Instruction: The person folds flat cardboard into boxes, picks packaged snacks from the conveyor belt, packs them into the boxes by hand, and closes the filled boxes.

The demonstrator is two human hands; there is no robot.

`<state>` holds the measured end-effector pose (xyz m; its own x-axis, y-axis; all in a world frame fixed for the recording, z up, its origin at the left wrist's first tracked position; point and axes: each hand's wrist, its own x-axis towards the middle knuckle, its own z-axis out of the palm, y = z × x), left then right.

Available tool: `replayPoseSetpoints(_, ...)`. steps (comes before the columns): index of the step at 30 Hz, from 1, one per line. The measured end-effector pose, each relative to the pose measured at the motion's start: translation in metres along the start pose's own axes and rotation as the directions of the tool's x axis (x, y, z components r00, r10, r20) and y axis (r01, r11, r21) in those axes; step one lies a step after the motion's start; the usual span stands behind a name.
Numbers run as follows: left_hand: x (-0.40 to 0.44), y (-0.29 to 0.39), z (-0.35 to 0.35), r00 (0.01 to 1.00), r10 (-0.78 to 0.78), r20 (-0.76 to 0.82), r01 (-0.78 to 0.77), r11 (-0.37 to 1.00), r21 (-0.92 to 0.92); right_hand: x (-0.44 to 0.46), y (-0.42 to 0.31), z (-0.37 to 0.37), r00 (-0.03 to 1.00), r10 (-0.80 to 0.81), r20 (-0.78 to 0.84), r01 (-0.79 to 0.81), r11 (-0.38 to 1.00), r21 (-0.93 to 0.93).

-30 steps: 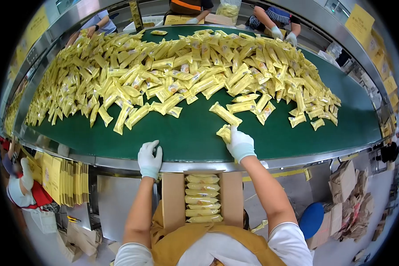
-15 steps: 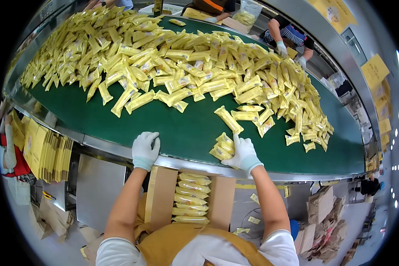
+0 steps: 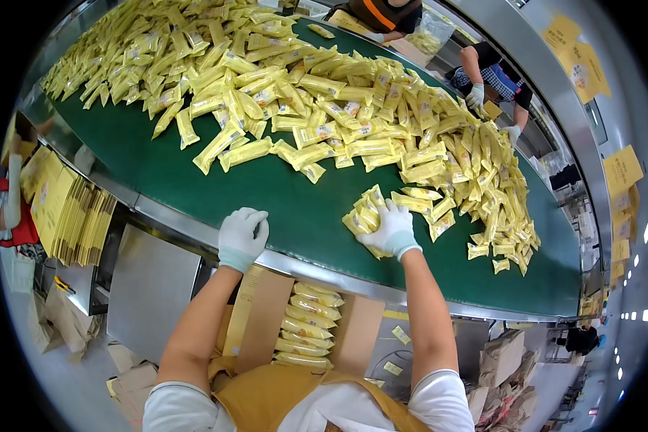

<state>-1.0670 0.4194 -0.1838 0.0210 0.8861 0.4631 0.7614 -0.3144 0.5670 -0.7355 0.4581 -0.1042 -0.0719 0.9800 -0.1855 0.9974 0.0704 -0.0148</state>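
A big heap of yellow wrapped snack packets [image 3: 324,133] covers the far side of the green conveyor belt [image 3: 317,209]. My right hand [image 3: 392,232], in a pale glove, is closed round a small cluster of snack packets [image 3: 366,214] at the near part of the belt; thumb on the near side, fingertips over the right side. My gloved left hand [image 3: 243,239] rests at the belt's near edge, loosely curved, thumb apart from the fingers, holding nothing. Below, between my forearms, an open cardboard box [image 3: 263,317] contains a row of the same packets.
A metal rail [image 3: 324,277] runs along the belt's near edge. Folded yellow cartons [image 3: 72,223] stand at left beside a metal table [image 3: 155,288]. Across the belt, a co-worker's gloved hand [image 3: 475,96] is at the heap. Brown paper [image 3: 500,360] lies at lower right.
My right hand has moved farther onto the belt with the cluster, which now includes the packet that lay just beyond. My left hand stays by the edge. The view has tilted slightly.
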Motion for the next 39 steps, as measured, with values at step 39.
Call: replayPoseSetpoints(39,0.001,-0.021,-0.005,0.995,-0.056,0.088,0.049,0.996,0.073,-0.229,-0.176,0.028,0.835,-0.48,0.269,0.486,0.873,0.048)
